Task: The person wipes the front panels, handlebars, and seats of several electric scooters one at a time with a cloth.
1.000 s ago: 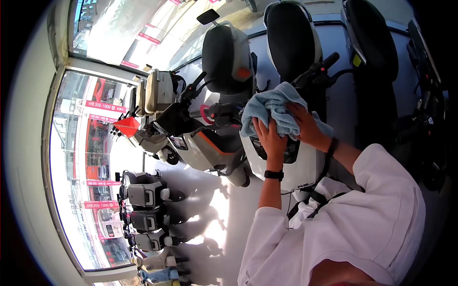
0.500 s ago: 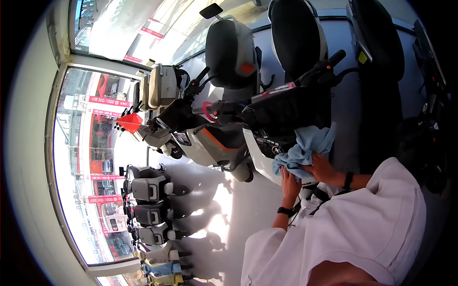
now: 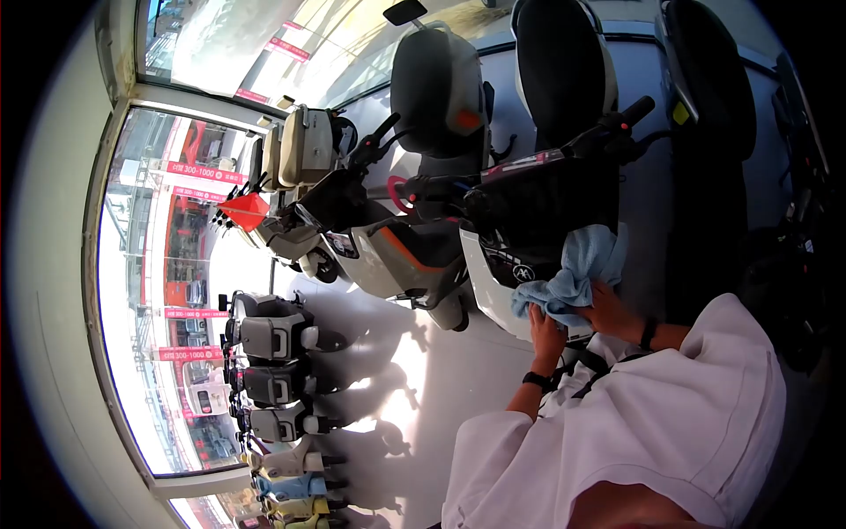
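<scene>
A light blue cloth (image 3: 577, 271) lies bunched on the front panel of a white and black electric scooter (image 3: 489, 282). My left hand (image 3: 545, 336) is at the cloth's lower end, its fingers closed on the fabric by the white edge of the panel. Close beside it, my right hand (image 3: 610, 315) grips the cloth's nearer side, its fingertips partly hidden in the folds. Both wrists wear dark bands. A round emblem (image 3: 523, 273) shows on the panel just past the cloth.
The scooter's handlebar (image 3: 608, 132) sticks out beyond the cloth. A beige scooter with an orange stripe (image 3: 410, 251) stands to the left. Black scooter seats (image 3: 564, 70) line the far side. Several parked scooters (image 3: 273, 339) stand by the large window (image 3: 189, 264).
The view has shifted slightly, so the scooters sit a little to the right. Both hands keep hold of the cloth at nearly the same place on the panel.
</scene>
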The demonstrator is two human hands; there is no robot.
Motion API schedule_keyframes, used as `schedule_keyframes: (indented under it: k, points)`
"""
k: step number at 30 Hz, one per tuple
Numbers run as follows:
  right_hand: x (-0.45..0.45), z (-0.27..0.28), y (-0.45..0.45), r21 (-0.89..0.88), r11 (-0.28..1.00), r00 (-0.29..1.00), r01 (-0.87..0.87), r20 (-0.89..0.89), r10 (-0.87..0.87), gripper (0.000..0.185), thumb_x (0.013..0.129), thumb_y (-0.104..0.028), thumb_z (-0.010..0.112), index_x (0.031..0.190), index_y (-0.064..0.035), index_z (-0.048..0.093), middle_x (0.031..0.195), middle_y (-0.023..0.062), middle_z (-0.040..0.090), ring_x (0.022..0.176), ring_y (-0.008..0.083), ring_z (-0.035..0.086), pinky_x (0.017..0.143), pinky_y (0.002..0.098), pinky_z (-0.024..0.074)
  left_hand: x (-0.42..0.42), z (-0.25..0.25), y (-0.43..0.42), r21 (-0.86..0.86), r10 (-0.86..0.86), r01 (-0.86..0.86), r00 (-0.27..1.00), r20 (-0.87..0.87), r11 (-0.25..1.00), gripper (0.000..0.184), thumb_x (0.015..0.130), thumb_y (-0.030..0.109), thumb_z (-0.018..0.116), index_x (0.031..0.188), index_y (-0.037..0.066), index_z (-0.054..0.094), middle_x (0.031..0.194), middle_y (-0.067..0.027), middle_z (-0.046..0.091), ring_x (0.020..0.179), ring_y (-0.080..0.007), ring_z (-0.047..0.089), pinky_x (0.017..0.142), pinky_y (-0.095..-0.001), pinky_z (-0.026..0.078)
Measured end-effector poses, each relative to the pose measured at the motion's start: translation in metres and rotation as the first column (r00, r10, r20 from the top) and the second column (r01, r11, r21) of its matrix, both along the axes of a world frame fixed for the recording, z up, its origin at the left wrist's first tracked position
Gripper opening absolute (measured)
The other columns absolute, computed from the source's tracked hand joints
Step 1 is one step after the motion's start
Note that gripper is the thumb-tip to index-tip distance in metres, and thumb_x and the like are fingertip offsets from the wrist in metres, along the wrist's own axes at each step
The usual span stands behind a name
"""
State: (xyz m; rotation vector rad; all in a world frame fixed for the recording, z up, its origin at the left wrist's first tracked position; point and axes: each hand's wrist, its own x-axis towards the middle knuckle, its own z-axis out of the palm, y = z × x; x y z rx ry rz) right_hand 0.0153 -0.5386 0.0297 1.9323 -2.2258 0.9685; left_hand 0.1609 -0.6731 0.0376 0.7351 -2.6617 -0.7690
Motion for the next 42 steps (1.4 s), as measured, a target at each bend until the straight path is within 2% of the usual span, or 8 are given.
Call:
schedule_keyframes:
  k: [5,10,15,20,26,30,35,42]
  points:
    - [0.017,-0.015,0.018,0.059,0.981,0.977,-0.184,0.116,0.176,0.034,0.08,-0.011,0.064,0.113,-0.0114,0.07,0.118,0.0126,0.061,0.119,0.0332,0.051,0.105,0.0443,0.0352,0.043,-0.001,0.007,0.177,-0.169,0.137,0.969,0.182,0.975,0.048,0.07,0.006,0.073,0.115,-0.003,0.058,0.138,-0.0298,0.038,0.128,-0.0505,0.037,0.106,-0.0503,0.038]
    - [-0.009,0.045,-0.009,0.089,0.995,0.992,-0.045,0.12,0.034,0.065,0.07,-0.015,0.076,0.132,-0.0103,0.055,0.131,0.0138,0.053,0.119,0.0317,0.05,0.094,0.0456,0.0394,-0.002,0.011,-0.005,-0.03,0.004,-0.002,0.998,0.061,1.0,0.071,0.07,0.01,0.076,0.129,-0.004,0.039,0.132,-0.0307,0.041,0.121,-0.0503,0.044,0.096,-0.0524,0.045]
    - [-0.02,0.069,-0.024,-0.089,0.983,0.975,0.159,0.171,-0.142,0.081,0.067,-0.014,0.078,0.141,-0.008,0.043,0.145,0.0137,0.038,0.124,0.0316,0.046,0.093,0.0462,0.0397,-0.039,0.057,-0.01,0.112,0.109,-0.099,0.99,-0.087,0.989,0.075,0.066,0.012,0.08,0.129,0.001,0.041,0.129,-0.0285,0.042,0.106,-0.0502,0.053,0.082,-0.0518,0.05]
    - [-0.016,0.05,0.002,-0.053,0.991,0.988,0.124,0.095,-0.119,0.061,0.07,-0.012,0.075,0.128,-0.0069,0.057,0.131,0.0093,0.05,0.108,0.0278,0.054,0.091,0.0423,0.0397,-0.024,0.04,0.005,-0.041,0.064,-0.062,0.997,0.036,0.997,0.062,0.068,0.01,0.075,0.126,0.012,0.052,0.127,-0.0247,0.045,0.107,-0.0474,0.054,0.077,-0.05,0.053]
    - [0.004,-0.012,0.047,0.061,0.995,0.993,-0.084,0.092,0.078,0.03,0.079,-0.008,0.063,0.109,-0.0073,0.068,0.108,0.006,0.058,0.097,0.0256,0.056,0.089,0.0398,0.0401,0.025,-0.012,0.023,0.045,-0.181,0.175,0.95,0.253,0.984,0.048,0.065,0.0,0.067,0.111,0.008,0.054,0.113,-0.0159,0.049,0.098,-0.0421,0.057,0.07,-0.0504,0.051]
    - [0.004,0.006,0.033,0.15,0.988,0.983,-0.028,0.183,0.001,0.03,0.079,-0.008,0.063,0.108,-0.0073,0.069,0.108,0.0067,0.058,0.097,0.0255,0.057,0.089,0.0398,0.0405,0.007,0.019,0.0,-0.11,-0.184,0.203,0.969,0.164,0.973,0.044,0.065,-0.001,0.067,0.107,0.008,0.058,0.11,-0.0151,0.051,0.102,-0.0394,0.055,0.075,-0.0475,0.05]
    - [-0.028,0.063,-0.012,-0.116,0.973,0.979,0.2,0.065,-0.193,0.051,0.062,-0.011,0.077,0.112,-0.0082,0.066,0.108,0.0051,0.057,0.104,0.0256,0.052,0.093,0.0405,0.0396,-0.05,0.06,-0.027,-0.352,-0.138,0.07,0.975,-0.173,0.933,0.048,0.065,0.003,0.072,0.111,0.004,0.059,0.118,-0.0216,0.049,0.11,-0.0448,0.049,0.09,-0.0504,0.045]
    - [-0.016,0.035,-0.003,-0.202,0.967,0.983,0.155,-0.065,-0.172,0.059,0.053,-0.014,0.08,0.11,-0.0093,0.065,0.105,0.0033,0.056,0.102,0.0237,0.05,0.092,0.0432,0.0375,-0.022,0.027,-0.007,-0.262,-0.025,-0.007,0.993,-0.117,0.965,0.043,0.066,0.006,0.074,0.105,0.003,0.058,0.116,-0.0213,0.05,0.11,-0.0454,0.048,0.088,-0.0526,0.046]
